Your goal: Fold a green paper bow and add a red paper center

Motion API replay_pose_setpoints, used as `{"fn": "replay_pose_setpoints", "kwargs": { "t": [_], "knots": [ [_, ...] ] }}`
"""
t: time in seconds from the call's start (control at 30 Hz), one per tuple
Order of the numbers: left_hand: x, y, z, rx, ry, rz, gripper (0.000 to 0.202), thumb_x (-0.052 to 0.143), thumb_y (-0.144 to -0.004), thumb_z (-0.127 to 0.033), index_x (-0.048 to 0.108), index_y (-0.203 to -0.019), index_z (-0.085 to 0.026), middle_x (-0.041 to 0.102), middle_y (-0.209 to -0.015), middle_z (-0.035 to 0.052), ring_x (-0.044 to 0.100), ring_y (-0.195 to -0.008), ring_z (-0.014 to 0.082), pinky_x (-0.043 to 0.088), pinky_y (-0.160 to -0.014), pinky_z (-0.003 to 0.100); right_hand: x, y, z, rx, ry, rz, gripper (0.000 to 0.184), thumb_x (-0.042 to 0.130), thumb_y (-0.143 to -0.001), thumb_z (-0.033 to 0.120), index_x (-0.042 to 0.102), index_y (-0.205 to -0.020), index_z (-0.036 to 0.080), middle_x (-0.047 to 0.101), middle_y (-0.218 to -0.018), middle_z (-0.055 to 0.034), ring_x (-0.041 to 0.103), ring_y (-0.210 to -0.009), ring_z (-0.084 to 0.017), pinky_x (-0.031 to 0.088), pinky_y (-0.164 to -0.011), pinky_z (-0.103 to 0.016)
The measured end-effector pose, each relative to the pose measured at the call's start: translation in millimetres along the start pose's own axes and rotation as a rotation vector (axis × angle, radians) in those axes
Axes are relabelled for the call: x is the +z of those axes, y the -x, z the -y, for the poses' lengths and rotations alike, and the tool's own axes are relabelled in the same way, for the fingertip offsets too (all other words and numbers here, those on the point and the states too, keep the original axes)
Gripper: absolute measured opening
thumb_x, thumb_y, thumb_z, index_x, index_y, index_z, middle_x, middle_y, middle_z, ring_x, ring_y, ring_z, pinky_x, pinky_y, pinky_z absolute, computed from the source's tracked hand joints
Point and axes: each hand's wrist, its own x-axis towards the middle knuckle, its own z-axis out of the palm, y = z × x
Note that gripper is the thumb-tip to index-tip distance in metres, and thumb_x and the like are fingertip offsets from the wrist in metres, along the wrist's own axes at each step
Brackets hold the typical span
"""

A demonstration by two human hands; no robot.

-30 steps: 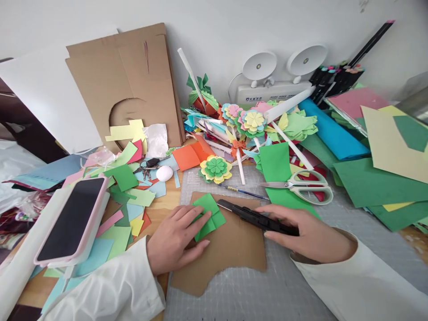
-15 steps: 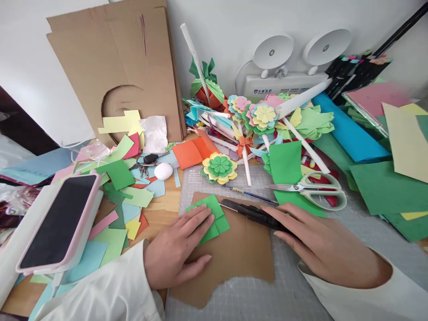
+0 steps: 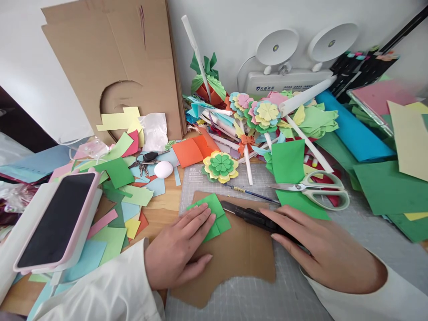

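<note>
My left hand [image 3: 182, 243] lies flat on a folded square of green paper [image 3: 220, 219], its fingertips pressing the left part down. The paper rests on a piece of brown cardboard [image 3: 240, 258] with a curved cutout along its near edge. To the right, my right hand [image 3: 321, 247] grips a black utility knife [image 3: 254, 217] by the rear of its handle. The knife lies low over the cardboard, and its blade [image 3: 229, 206] points left, close to the paper's right edge. Part of the handle is hidden under my fingers.
A grey cutting mat [image 3: 294, 290] lies beneath the cardboard. Scissors [image 3: 309, 189], a pen [image 3: 249, 192] and a paper flower [image 3: 220, 166] sit just beyond. Paper scraps and a phone [image 3: 58, 218] are at left; a cardboard sheet [image 3: 133, 58] leans on the wall.
The view has shifted slightly. My right hand sits a little further forward along the knife, while my left hand stays on the green paper.
</note>
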Motion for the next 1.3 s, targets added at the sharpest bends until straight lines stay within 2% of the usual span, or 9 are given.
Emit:
{"fn": "replay_pose_setpoints", "kwargs": {
  "t": [0.1, 0.47, 0.57, 0.7, 0.83, 1.0, 1.1, 1.3],
  "knots": [
    [-1.1, -1, 0, 0.001, -0.006, 0.008, 0.063, 0.052, -0.083, -0.028, 0.034, -0.138, -0.004, 0.046, -0.134, 0.0209, 0.032, -0.134, 0.0333, 0.043, -0.103, 0.047, 1, 1, 1, -0.027, -0.024, 0.1, 0.04, 0.037, -0.095, 0.028, 0.046, -0.133, 0.021, 0.062, -0.113, -0.0121, 0.069, -0.076, -0.022, 0.057, -0.064, -0.034],
    [-2.1, -1, 0, -0.005, 0.007, 0.008, 0.063, 0.052, -0.083, -0.028, 0.034, -0.139, -0.006, 0.047, -0.134, 0.0198, 0.033, -0.134, 0.0328, 0.043, -0.104, 0.047, 3, 1, 1, -0.025, -0.046, 0.12, 0.039, 0.037, -0.094, 0.027, 0.046, -0.131, 0.019, 0.063, -0.112, -0.0133, 0.07, -0.08, -0.026, 0.058, -0.058, -0.036],
    [-2.0, -1, 0, -0.006, 0.001, 0.01, 0.063, 0.052, -0.083, -0.029, 0.035, -0.139, -0.006, 0.047, -0.134, 0.0193, 0.034, -0.134, 0.0325, 0.042, -0.105, 0.048, 1, 4, 4, 0.01, -0.109, 0.14, 0.037, 0.04, -0.093, 0.028, 0.048, -0.128, 0.021, 0.064, -0.114, -0.0122, 0.07, -0.084, -0.027, 0.058, -0.059, -0.036],
    [-3.1, -2, 0, -0.002, -0.014, 0.0, 0.062, 0.052, -0.082, -0.029, 0.036, -0.137, -0.005, 0.049, -0.133, 0.0198, 0.036, -0.132, 0.0326, 0.041, -0.105, 0.049, -1, 4, 15, 0.143, -0.286, 0.215, 0.031, 0.048, -0.087, 0.028, 0.053, -0.118, 0.022, 0.065, -0.112, -0.01, 0.068, -0.093, -0.026, 0.057, -0.069, -0.035],
    [-5.5, -5, -1, 0.002, -0.035, 0.012, 0.062, 0.053, -0.081, -0.029, 0.038, -0.135, -0.004, 0.051, -0.131, 0.0205, 0.039, -0.13, 0.0329, 0.042, -0.105, 0.049, -4, -3, 33, 0.322, -0.48, 0.271, 0.022, 0.051, -0.08, 0.021, 0.055, -0.101, 0.022, 0.068, -0.097, -0.0048, 0.067, -0.081, -0.02, 0.054, -0.066, -0.029],
    [-6.3, -6, -2, 0.008, -0.04, 0.005, 0.061, 0.053, -0.081, -0.029, 0.038, -0.135, -0.004, 0.052, -0.131, 0.0207, 0.041, -0.129, 0.0326, 0.039, -0.106, 0.051, -7, -7, 43, 0.384, -0.556, 0.319, 0.018, 0.053, -0.075, 0.016, 0.052, -0.091, 0.023, 0.062, -0.067, 0.0041, 0.06, -0.057, -0.014, 0.046, -0.051, -0.023],
    [-5.8, -6, -3, 0.007, -0.028, 0.004, 0.061, 0.053, -0.081, -0.028, 0.038, -0.135, -0.005, 0.051, -0.131, 0.021, 0.041, -0.129, 0.0327, 0.039, -0.107, 0.05, -4, -7, 46, 0.392, -0.579, 0.31, 0.016, 0.052, -0.076, 0.018, 0.05, -0.09, 0.024, 0.06, -0.064, 0.0046, 0.058, -0.055, -0.014, 0.043, -0.047, -0.023],
    [-5.7, -6, -3, 0.01, -0.03, -0.002, 0.06, 0.053, -0.081, -0.027, 0.038, -0.134, -0.003, 0.051, -0.13, 0.0225, 0.041, -0.13, 0.0334, 0.04, -0.106, 0.052, 2, -3, 55, 0.385, -0.598, 0.297, 0.009, 0.049, -0.076, 0.018, 0.044, -0.081, 0.025, 0.055, -0.066, 0.0037, 0.055, -0.057, -0.015, 0.046, -0.052, -0.025]
  ]
}}
